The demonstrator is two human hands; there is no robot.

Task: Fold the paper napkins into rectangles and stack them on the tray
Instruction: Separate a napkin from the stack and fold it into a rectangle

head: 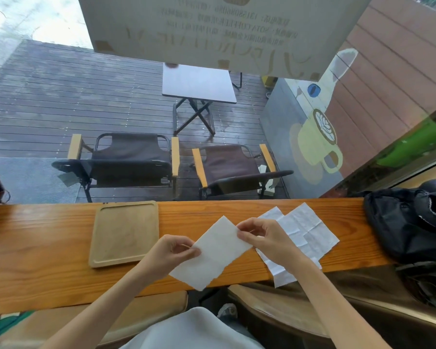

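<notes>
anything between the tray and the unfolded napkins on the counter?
Head view: yes, the napkin being folded, pinched by the left hand and right hand, sits between the tray and the unfolded napkins.

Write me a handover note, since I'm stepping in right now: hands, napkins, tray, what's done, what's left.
Left hand and right hand each pinch an edge of a folded napkin held over the counter.
Unfolded napkins lie on the counter to the right.
Tray sits to the left with no napkins on it.
Done: one napkin folded, not yet placed.
Left: place it, then fold and stack the others.
</notes>
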